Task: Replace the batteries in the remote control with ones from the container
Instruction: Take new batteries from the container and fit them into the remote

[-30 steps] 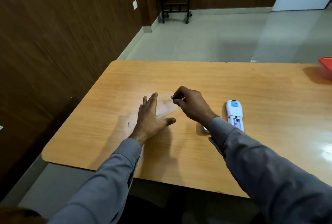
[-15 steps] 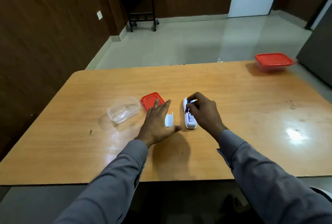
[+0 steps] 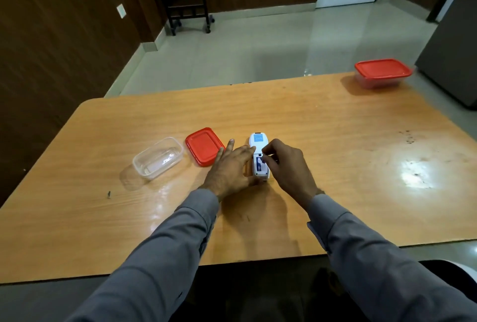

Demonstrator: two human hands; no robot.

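Note:
The white remote control [image 3: 259, 140] lies back-up in the middle of the wooden table [image 3: 335, 140], its battery compartment uncovered. My right hand [image 3: 289, 164] pinches a small dark battery [image 3: 262, 159] with its fingertips right at the compartment. My left hand [image 3: 229, 169] lies flat with spread fingers against the remote's left side, thumb at its near end. It hides the loose battery cover. The open clear container [image 3: 139, 166] stands to the left and looks empty. Its red lid [image 3: 204, 146] lies between the container and my left hand.
A second clear container with a red lid on [image 3: 383, 71] stands at the table's far right corner. A dark wall runs along the left. A small black table on wheels [image 3: 188, 11] stands on the floor beyond.
My view swung right and steadied. My right hand carried the battery from the left of the table to the remote's compartment. My left hand slid over against the remote, covering the loose cover.

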